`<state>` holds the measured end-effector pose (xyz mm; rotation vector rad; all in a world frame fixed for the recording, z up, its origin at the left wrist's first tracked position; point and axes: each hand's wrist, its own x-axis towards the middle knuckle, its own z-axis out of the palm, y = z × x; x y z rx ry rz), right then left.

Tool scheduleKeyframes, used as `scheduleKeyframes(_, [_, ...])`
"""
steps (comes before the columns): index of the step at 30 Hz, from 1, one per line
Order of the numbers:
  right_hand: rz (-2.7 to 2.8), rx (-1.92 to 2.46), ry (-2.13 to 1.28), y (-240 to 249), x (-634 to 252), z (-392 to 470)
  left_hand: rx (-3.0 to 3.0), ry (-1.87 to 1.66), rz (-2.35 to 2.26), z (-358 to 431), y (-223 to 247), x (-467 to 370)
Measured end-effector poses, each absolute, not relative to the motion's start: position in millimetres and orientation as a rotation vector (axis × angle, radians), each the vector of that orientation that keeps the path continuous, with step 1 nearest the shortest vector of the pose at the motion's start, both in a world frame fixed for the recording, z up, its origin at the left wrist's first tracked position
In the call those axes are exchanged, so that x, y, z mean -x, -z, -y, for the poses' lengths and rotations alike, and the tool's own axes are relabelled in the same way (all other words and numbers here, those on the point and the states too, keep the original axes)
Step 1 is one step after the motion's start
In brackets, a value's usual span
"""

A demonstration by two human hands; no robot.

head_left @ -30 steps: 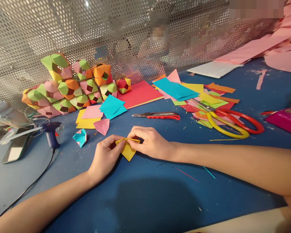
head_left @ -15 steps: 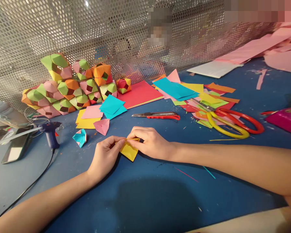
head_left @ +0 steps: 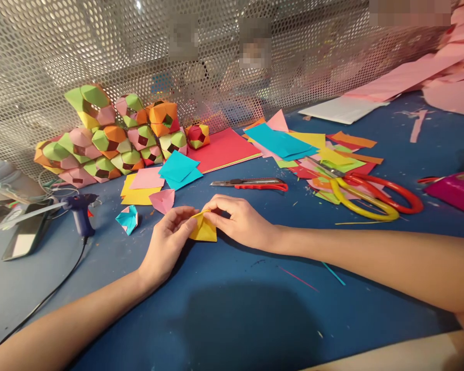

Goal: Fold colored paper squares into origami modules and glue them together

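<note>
Between my two hands is a small folded yellow paper (head_left: 204, 230), its top partly hidden by fingertips. My left hand (head_left: 173, 226) pinches its left side with thumb and fingers. On the upper right edge, my right hand (head_left: 239, 220) pinches it too. Just beyond my left hand lies a folded pink paper piece (head_left: 163, 200). A folded blue and pink piece (head_left: 127, 220) sits to its left. Behind them are blue paper squares (head_left: 180, 170), a pink square (head_left: 147, 178) and yellow squares (head_left: 136, 194).
Folded paper balls (head_left: 110, 140) are stacked against a perforated metal screen (head_left: 212, 56). A box cutter (head_left: 251, 184) lies beyond my hands, with scissors (head_left: 365, 198) on paper scraps to the right. A glue gun (head_left: 80, 211) and phone (head_left: 23, 239) are on the left, a magenta object (head_left: 454, 190) far right.
The yellow paper has turned and risen slightly, its lower edge now flatter instead of pointing down. Both hands have shifted a little with it and still grip it.
</note>
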<state>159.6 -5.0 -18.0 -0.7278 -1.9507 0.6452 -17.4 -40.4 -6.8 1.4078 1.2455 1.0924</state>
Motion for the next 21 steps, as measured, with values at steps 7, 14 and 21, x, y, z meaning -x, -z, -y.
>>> scheduleKeyframes(7, [1.947,0.731,-0.697,16.7,-158.8,6.4,-1.458,-1.024,-1.280,40.9,4.4,18.2])
scheduleKeyframes(14, [1.939,0.773,-0.715,17.3,-159.8,4.8,-1.464,-0.956,-1.209,41.8,2.0,16.3])
scheduleKeyframes(21, [1.909,0.790,-0.762,17.2,-159.0,6.6,-1.481,-0.942,-1.288,41.5,4.0,17.3])
